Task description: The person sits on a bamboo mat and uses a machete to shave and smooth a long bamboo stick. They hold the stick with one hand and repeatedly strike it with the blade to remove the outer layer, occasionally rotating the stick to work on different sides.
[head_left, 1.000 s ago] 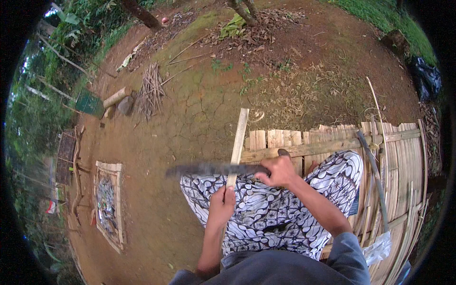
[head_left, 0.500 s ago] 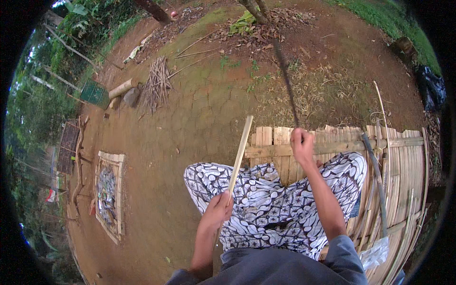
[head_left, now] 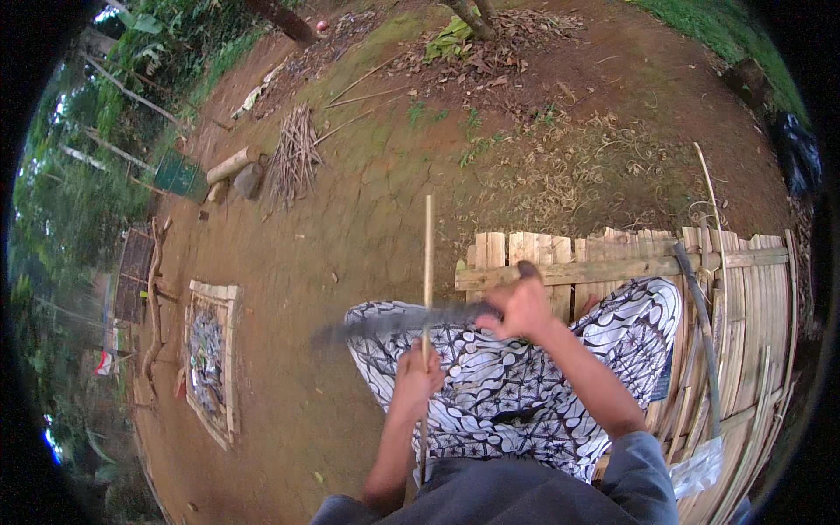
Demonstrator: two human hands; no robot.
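My left hand [head_left: 418, 378] is closed round a narrow bamboo strip [head_left: 429, 249], which stands nearly straight up the view in front of my lap. The strip's lower end runs down toward my shirt. In my closed right hand [head_left: 521, 308] is a machete [head_left: 394, 322] with a long dark blade, blurred by motion. The blade points left and lies across the strip just above my left hand; whether it touches the strip I cannot tell. Beneath both hands is the patterned black-and-white cloth [head_left: 499, 394] over my crossed legs.
I sit on a bamboo slat platform [head_left: 744, 324]. To my right lie a dark pole [head_left: 697, 337], thin bamboo strips and a clear plastic bag [head_left: 697, 468]. Curled shavings [head_left: 577, 175] litter the ground ahead. At left are a framed pit [head_left: 229, 367] and a stick pile [head_left: 293, 157].
The machete has swung from pointing up and away to lying leftward across the strip. My right hand has moved down and left. The strip has turned from a slant to nearly straight.
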